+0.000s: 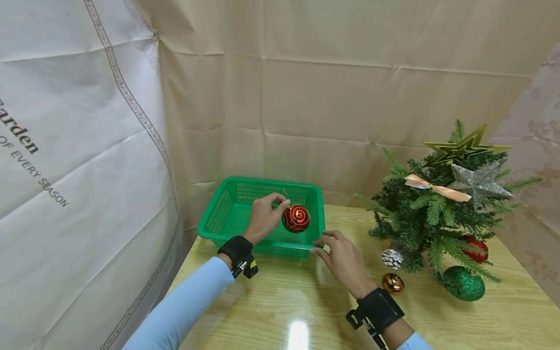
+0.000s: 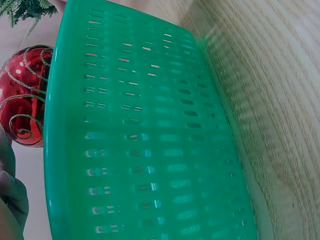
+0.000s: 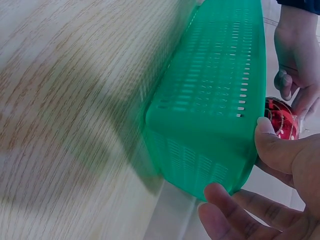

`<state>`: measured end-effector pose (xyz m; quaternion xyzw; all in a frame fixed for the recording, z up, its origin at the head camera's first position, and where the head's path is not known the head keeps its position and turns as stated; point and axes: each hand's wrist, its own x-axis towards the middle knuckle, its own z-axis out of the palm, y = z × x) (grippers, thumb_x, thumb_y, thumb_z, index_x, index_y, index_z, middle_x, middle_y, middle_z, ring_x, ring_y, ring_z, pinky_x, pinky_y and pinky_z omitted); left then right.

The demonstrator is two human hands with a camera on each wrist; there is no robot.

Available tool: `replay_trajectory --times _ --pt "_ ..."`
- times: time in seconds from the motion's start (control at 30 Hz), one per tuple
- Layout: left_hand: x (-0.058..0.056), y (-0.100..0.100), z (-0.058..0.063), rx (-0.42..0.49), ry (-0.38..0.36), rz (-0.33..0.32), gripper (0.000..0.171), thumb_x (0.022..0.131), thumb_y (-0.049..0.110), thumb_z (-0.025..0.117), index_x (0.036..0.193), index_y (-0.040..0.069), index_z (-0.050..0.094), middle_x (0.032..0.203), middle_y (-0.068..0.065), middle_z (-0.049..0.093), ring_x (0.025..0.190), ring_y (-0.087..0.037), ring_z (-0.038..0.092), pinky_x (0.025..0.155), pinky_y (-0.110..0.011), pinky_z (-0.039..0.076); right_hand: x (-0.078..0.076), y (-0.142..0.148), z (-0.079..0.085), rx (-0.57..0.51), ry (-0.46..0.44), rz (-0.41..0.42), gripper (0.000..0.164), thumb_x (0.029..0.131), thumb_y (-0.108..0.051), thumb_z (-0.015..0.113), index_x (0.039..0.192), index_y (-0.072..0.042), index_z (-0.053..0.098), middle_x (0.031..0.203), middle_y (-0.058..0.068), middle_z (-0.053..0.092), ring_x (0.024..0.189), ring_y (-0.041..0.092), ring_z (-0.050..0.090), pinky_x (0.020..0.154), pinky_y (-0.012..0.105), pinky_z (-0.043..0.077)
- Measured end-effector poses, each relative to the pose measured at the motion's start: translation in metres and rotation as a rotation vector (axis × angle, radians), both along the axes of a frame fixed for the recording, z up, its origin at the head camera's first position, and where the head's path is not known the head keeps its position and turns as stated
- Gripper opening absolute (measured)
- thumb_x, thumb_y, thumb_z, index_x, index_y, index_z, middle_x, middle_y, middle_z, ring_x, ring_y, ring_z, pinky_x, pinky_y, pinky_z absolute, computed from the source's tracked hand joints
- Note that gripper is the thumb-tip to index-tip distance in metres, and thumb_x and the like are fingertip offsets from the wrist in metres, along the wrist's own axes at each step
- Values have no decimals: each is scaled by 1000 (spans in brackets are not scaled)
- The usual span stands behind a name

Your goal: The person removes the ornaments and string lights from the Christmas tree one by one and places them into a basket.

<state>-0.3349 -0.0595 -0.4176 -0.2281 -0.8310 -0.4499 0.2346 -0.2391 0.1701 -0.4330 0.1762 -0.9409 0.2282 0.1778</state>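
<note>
My left hand [image 1: 264,216] is over the green plastic basket [image 1: 225,248], its thumb and forefinger pinching a shiny red Christmas bauble [image 1: 296,218] near its top. Gold glitter swirls cover the bauble [image 2: 22,95], which shows just beyond the basket's rim in the left wrist view. At the basket's near right corner, my right hand [image 1: 343,260] grips the rim. In the right wrist view the thumb [image 3: 274,147] lies at the rim, with fingers [image 3: 230,207] along the outer end wall. Slotted holes run through the basket's sides.
To the right stands a small Christmas tree [image 1: 420,218] bearing a gold star [image 1: 468,146], a silver star [image 1: 479,183] and a peach bow [image 1: 437,188]. A pinecone [image 1: 392,259], a copper bauble [image 1: 393,283] and a green glitter ball [image 1: 464,283] are around its base on the wooden table [image 1: 262,311].
</note>
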Motion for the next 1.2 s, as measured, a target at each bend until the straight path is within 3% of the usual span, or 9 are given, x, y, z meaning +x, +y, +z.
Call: replay_trajectory --times 0.97,1.2 --pt "2 -3 -9 -62 -26 11 14 103 24 67 103 12 75 92 -1 72 54 -10 48 55 -29 38 2 0 0 -5 22 7 19 89 -26 83 101 -12 81 125 19 67 67 17 67 62 36 57" --pt "1 -5 -11 -59 0 4 13 102 23 68 101 13 75 89 0 72 52 -10 45 53 -28 34 2 0 0 -6 23 11 19 89 -27 82 102 -12 81 126 19 66 67 17 67 62 36 57"
